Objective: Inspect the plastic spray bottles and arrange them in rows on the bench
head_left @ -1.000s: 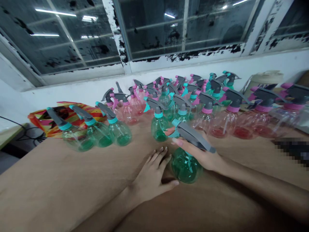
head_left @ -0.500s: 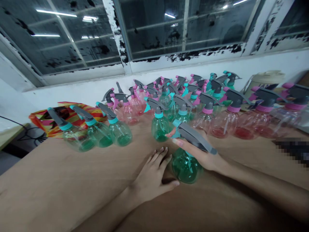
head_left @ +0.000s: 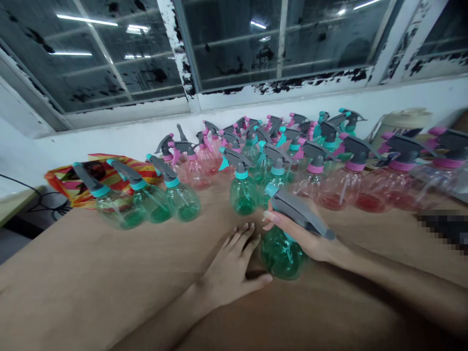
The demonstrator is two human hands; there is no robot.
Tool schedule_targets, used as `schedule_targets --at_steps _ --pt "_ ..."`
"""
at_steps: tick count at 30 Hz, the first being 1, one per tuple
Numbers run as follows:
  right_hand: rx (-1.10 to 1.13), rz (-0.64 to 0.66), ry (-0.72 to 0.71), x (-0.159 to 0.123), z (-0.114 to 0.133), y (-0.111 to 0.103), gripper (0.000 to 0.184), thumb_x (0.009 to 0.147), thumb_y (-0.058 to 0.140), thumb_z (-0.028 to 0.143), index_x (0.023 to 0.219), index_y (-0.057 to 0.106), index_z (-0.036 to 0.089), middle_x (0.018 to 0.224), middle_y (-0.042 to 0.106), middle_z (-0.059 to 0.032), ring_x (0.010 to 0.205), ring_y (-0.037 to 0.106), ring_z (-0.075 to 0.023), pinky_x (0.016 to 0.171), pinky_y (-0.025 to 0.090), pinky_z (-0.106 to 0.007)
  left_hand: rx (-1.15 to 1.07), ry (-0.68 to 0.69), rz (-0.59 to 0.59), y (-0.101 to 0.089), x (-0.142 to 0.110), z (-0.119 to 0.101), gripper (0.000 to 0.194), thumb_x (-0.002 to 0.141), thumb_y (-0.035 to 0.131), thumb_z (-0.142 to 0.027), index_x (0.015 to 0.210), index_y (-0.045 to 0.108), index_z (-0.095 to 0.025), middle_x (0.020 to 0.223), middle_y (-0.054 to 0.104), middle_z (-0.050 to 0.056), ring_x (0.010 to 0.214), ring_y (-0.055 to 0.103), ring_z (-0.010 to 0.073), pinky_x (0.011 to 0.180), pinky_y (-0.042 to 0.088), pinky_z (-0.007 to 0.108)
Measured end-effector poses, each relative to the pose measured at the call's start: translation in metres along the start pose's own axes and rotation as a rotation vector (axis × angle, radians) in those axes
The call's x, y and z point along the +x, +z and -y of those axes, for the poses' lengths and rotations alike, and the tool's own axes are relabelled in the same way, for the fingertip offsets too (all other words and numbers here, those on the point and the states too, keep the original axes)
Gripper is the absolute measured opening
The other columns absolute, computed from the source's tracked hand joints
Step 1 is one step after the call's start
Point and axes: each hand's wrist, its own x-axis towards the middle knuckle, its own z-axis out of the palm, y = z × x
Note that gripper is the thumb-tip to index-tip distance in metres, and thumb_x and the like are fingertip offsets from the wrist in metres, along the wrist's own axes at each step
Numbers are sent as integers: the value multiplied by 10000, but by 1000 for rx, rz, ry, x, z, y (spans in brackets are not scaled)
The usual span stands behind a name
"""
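A green spray bottle (head_left: 280, 253) with a grey trigger head (head_left: 300, 213) and teal collar stands on the brown table (head_left: 91, 273) in front of me. My right hand (head_left: 305, 236) wraps round its neck under the trigger head, fingers closed on it. My left hand (head_left: 230, 265) lies flat on the table just left of the bottle's base, fingers stretched out, thumb close to the bottle.
Three green spray bottles (head_left: 146, 200) stand in a row at the left. Several pink and green spray bottles (head_left: 292, 156) crowd the back along the white wall. A striped bag (head_left: 91, 170) lies at the far left, a beige container (head_left: 400, 119) at the back right.
My right hand's fingers have curled tighter round the bottle's neck and the trigger head has shifted slightly right. My left hand has stayed put.
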Motion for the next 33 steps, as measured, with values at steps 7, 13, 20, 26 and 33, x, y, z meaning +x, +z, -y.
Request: schedule_targets --at_steps 7,13,20,26,33 --pt "91 44 64 3 2 2 293 824 587 445 987 620 203 860 651 -39 687 623 -171 658 527 -340 -18 4 -22 0 0 0 786 824 515 -636 1391 364 -112 1441 381 174 1350 293 323 1078 272 490" --pt "123 41 68 3 1 4 315 828 593 419 1040 630 189 839 645 -48 815 641 -214 701 537 -354 -16 13 -19 1 0 1 779 827 514 -632 1390 361 -116 1454 362 171 1354 286 318 1085 257 483" --pt "129 49 63 3 0 4 273 833 598 399 1033 619 214 841 634 -23 791 633 -187 707 527 -331 -44 11 -19 0 0 0 777 831 522 -618 1393 349 -111 1472 324 180 1362 266 325 1087 249 499" --pt "89 51 27 2 2 2 239 847 581 383 1030 618 233 806 645 -3 745 621 -168 759 491 -330 -44 -2 -2 -2 0 -2 769 831 528 -613 1380 369 -98 1463 340 182 1359 272 325 1087 253 499" --pt "-14 16 -4 5 9 1 194 852 561 389 895 616 208 735 617 -10 761 606 -181 656 465 -299 -18 -13 19 -1 1 -1 780 830 514 -629 1379 379 -90 1468 333 178 1365 259 318 1093 243 488"
